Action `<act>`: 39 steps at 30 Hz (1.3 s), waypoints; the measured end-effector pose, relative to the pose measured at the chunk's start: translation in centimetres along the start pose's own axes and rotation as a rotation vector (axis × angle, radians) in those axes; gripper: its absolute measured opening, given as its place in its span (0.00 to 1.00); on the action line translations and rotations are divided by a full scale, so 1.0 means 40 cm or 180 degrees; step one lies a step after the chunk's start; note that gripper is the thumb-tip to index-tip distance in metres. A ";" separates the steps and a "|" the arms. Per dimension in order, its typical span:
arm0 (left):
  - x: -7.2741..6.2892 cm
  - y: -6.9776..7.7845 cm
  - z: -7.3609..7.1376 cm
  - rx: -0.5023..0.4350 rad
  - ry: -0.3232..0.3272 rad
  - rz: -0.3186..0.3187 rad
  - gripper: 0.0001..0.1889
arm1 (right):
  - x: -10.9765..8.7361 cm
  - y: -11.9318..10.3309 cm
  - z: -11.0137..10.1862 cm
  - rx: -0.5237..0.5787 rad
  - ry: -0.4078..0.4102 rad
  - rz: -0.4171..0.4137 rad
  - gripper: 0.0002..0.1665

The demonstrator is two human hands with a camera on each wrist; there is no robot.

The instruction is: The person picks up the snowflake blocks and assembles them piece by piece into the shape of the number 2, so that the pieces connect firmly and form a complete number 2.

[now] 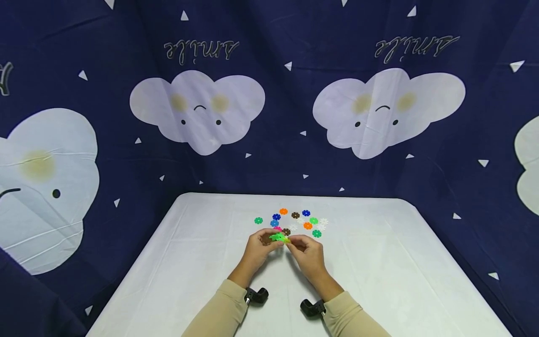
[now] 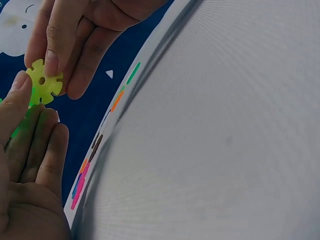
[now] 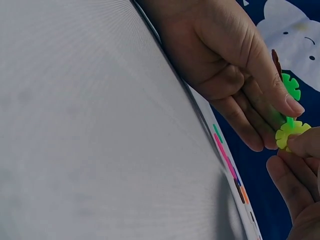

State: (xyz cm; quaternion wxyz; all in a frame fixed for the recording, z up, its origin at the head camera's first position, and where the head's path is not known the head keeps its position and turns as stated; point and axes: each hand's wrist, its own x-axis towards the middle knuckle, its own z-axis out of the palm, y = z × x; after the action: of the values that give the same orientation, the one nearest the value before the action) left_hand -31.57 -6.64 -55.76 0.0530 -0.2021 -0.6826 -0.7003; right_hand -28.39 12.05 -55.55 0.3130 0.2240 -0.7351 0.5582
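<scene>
Both hands meet over the near side of the scattered discs. My left hand (image 1: 257, 248) pinches a green notched snowflake disc (image 3: 291, 86) between thumb and fingers. A brown disc (image 3: 276, 64) stands edge-on beside the green one. My right hand (image 1: 309, 256) pinches a yellow notched disc (image 2: 49, 89) between thumb and forefinger. In the right wrist view the yellow disc meets a green piece at its edge, below the left thumb. The left fingers partly hide the green pieces in the left wrist view.
Several loose discs lie on the white table (image 1: 379, 262) just beyond the hands, among them a green disc (image 1: 258, 220), an orange disc (image 1: 283, 211) and a dark blue disc (image 1: 306, 213). A navy cloud-printed curtain (image 1: 286, 117) hangs behind the table.
</scene>
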 end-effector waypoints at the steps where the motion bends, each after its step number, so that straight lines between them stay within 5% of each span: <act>1: 0.001 -0.001 -0.001 -0.0010 0.0004 0.0004 0.20 | 0.000 0.001 0.000 0.0004 -0.0002 -0.0006 0.13; 13: 0.001 0.007 -0.006 -0.0163 0.0109 -0.0163 0.20 | 0.001 0.006 -0.005 0.0050 0.0003 0.0030 0.19; 27: 0.001 0.007 -0.006 -0.0139 0.0085 -0.0156 0.21 | 0.031 0.036 -0.042 -0.0711 0.0211 0.0203 0.21; 39: 0.000 0.010 0.001 -0.0085 0.0064 -0.0220 0.21 | 0.057 0.081 -0.084 -0.1118 0.0189 0.0761 0.22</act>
State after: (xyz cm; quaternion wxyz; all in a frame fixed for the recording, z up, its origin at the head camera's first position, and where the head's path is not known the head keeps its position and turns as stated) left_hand -31.44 -6.63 -55.40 0.0329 -0.1721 -0.6792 -0.7127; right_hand -31.46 16.23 -55.53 0.3003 0.0607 -0.8328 0.4610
